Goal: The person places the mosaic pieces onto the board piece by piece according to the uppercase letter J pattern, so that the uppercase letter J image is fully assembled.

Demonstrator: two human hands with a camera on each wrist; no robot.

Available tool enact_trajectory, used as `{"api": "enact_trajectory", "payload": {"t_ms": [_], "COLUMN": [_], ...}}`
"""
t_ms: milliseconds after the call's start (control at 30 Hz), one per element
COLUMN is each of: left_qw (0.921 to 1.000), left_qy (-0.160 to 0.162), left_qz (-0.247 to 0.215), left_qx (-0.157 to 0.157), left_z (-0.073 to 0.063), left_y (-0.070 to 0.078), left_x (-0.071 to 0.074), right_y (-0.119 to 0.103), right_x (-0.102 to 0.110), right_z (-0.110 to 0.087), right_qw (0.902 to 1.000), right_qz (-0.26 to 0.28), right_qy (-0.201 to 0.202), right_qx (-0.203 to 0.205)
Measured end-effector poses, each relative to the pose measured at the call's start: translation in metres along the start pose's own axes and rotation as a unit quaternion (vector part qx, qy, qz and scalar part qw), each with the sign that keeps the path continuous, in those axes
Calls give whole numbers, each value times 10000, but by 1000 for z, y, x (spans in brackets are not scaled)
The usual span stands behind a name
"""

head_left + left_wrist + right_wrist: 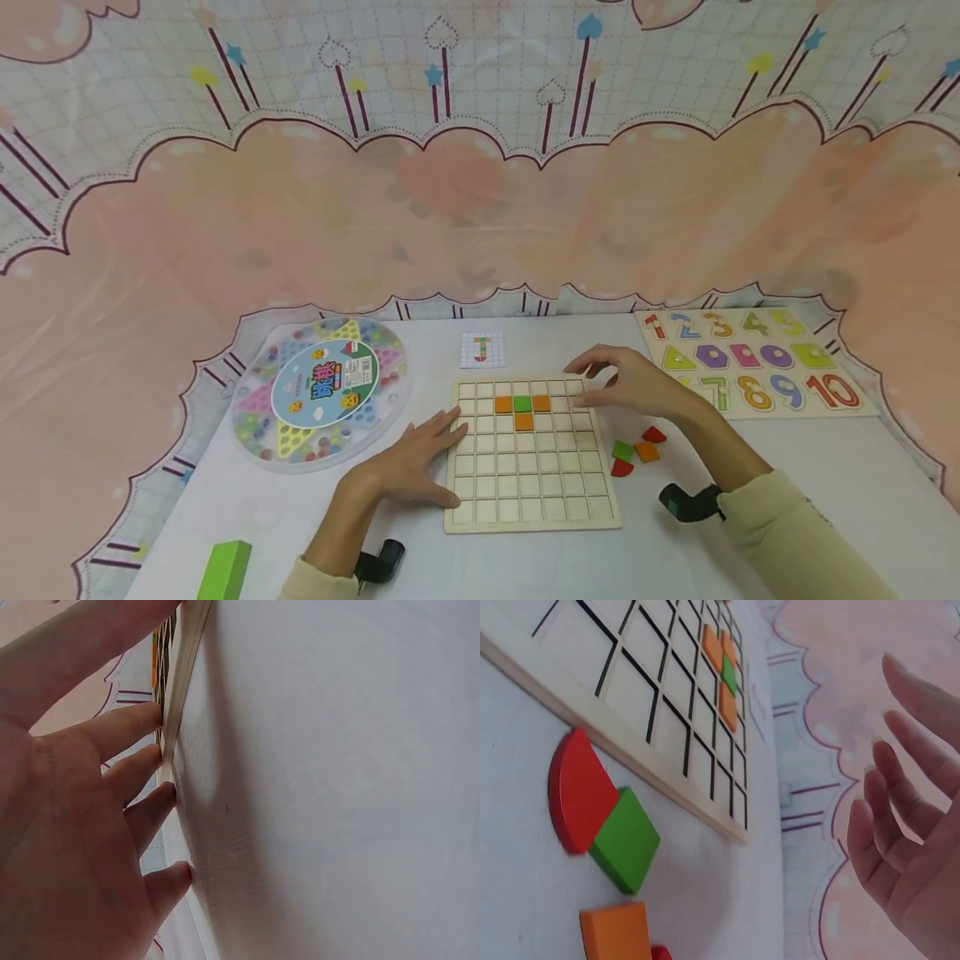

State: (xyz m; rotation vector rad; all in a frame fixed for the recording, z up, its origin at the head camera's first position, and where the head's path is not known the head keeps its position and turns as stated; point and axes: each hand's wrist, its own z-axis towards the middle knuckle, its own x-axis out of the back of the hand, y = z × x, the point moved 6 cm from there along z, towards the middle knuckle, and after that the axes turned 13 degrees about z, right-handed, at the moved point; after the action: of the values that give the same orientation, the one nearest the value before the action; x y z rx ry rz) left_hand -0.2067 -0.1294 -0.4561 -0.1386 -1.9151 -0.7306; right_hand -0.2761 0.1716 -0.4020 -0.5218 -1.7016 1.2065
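Note:
A wooden grid board [534, 483] lies flat on the white table with one green square tile [522, 404] and three orange square tiles [524, 422] set in its upper cells. My left hand [405, 467] rests at the board's left edge, fingers spread and fingertips touching the rim. Above the board's upper right corner hovers my right hand [637, 383], its fingers relaxed and bent a little, nothing between them. Right of the board lie loose pieces: a green square [626, 840], an orange square [616, 932] and two red quarter-round pieces [580, 793].
Behind the board lies a small pattern card [482, 351] showing a coloured J shape. A round Chinese checkers set [322, 392] sits at the left. A wooden number puzzle [757, 362] lies at the back right. A green block [224, 570] is near the front left.

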Motion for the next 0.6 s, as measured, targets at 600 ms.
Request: {"api": "enact_trajectory", "payload": {"t_ms": [600], "left_qw": [10000], "left_qy": [-45], "left_qz": [-17], "left_qx": [33], "left_z": [0], "left_y": [1], "left_x": [2], "right_y": [45], "right_x": [20], "right_z": [-56], "right_qw": [9987], "right_qz": [122], "right_qy": [199], "right_qx": [-460]}}
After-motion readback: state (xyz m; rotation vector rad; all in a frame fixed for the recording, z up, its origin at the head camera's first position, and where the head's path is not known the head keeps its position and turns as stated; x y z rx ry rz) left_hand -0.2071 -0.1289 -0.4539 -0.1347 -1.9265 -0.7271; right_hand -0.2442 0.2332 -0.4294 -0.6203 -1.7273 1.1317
